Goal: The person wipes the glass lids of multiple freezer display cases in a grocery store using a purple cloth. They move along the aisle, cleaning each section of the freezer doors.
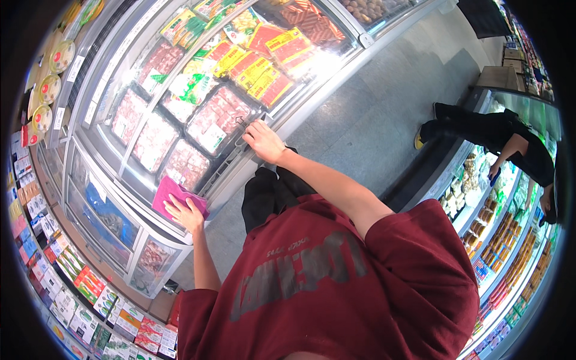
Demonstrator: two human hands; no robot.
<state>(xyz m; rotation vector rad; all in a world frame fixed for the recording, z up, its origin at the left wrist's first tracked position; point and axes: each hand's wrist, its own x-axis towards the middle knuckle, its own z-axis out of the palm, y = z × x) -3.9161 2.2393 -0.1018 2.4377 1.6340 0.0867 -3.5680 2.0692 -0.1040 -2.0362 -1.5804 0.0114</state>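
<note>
My left hand (pixel 185 215) lies with spread fingers on a folded pink cloth (pixel 167 198), holding it against the near left corner of a glass-topped chest freezer (pixel 148 216). My right hand (pixel 265 141) is curled over the freezer's front edge, where its fingertips meet the lid's rim; what they grip underneath is hidden. Below the glass, between and beyond my hands, are plastic-wrapped trays of sliced meat (pixel 220 119). Yellow-and-red packs of meat (pixel 254 74) and a green-and-white bag (pixel 193 87) lie farther in.
Shelves of boxed goods (pixel 85 283) curve along the left. Round lidded tubs (pixel 49 88) line the freezer's far side. Grey floor tiles (pixel 360 99) stretch to the right. There, a person in black (pixel 490 126) stands by a lit refrigerated display (pixel 495 225), holding a dark object.
</note>
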